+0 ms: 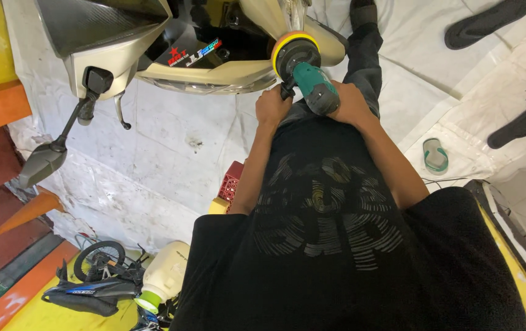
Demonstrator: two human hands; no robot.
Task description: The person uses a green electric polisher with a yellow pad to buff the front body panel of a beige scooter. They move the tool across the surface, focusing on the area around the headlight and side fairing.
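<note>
A green and black power polisher [312, 86] with a round yellow-and-orange pad [293, 50] is held in both my hands. The pad presses against the beige body panel of a scooter [214, 73] at the top of the view. My left hand [273, 105] grips the black side handle of the polisher. My right hand [350, 103] wraps the green body from the right. My black printed shirt [330, 233] fills the lower middle of the view and hides my lap.
The scooter's mirror [41, 162] and brake lever [119, 113] hang at left. A red crate [232, 179], a white bottle with a green cap [162, 276] and a small bicycle [94, 270] lie lower left. Sandals [487, 21] and a slipper [434, 154] rest on the white floor sheet [165, 147].
</note>
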